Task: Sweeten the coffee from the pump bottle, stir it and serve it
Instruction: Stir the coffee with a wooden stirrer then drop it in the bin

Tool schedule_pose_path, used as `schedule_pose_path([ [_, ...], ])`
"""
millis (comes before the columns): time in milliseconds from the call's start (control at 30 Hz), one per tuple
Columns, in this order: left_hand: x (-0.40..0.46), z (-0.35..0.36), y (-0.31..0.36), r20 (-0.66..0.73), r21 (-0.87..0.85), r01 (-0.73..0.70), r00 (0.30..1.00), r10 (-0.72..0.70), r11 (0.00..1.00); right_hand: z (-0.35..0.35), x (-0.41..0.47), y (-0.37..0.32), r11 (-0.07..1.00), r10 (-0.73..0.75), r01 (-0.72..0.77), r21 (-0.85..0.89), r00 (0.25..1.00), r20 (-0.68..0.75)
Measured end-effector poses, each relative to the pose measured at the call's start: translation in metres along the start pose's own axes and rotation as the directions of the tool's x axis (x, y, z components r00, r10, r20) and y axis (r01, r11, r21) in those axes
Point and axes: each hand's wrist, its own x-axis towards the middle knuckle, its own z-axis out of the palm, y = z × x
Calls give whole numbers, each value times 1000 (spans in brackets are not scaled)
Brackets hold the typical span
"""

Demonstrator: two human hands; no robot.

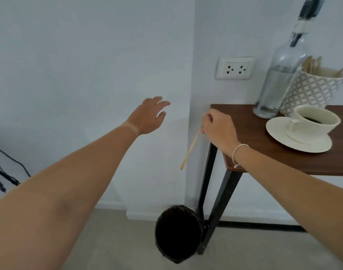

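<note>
Stirrer: thin pale wooden stick [191, 148], pinched at its top end by right hand [218, 129], hanging slantwise off the table's left edge, above black bin [177, 233].
Left hand [149, 115]: fingers spread, holds nothing, out toward the wall.
Coffee: white cup [316, 124], dark liquid inside, on white saucer [279, 137], on brown table [254, 121].
Pump bottle [278, 78]: clear glass, behind the cup, beside patterned stick holder [311, 90].

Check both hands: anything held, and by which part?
The right hand pinches a wooden stir stick by its upper end; the rest hangs free, slanting down-left. The left hand is open, holding nothing.
</note>
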Motion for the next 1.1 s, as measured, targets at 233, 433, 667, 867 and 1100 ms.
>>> schedule_pose_path([
  [233, 16, 12, -18, 63, 245, -122, 992, 110, 962, 46, -12, 13, 980, -49, 81, -182, 984, 171],
  [433, 29, 18, -28, 110, 337, -161, 985, 131, 928, 83, -14, 32, 953, -53, 119, -278, 971, 234],
  [667, 37, 21, -30, 89, 374, -209, 978, 189, 904, 111, -19, 62, 920, -1, 108, -376, 962, 273],
  [867, 15, 62, -53, 148, 420, -179, 981, 127, 890, 161, -47, 101, 897, 110, 91, -433, 902, 417],
  [1100, 23, 62, -48, 92, 401, -199, 980, 176, 894, 174, -60, 125, 877, 126, 110, -468, 887, 445],
])
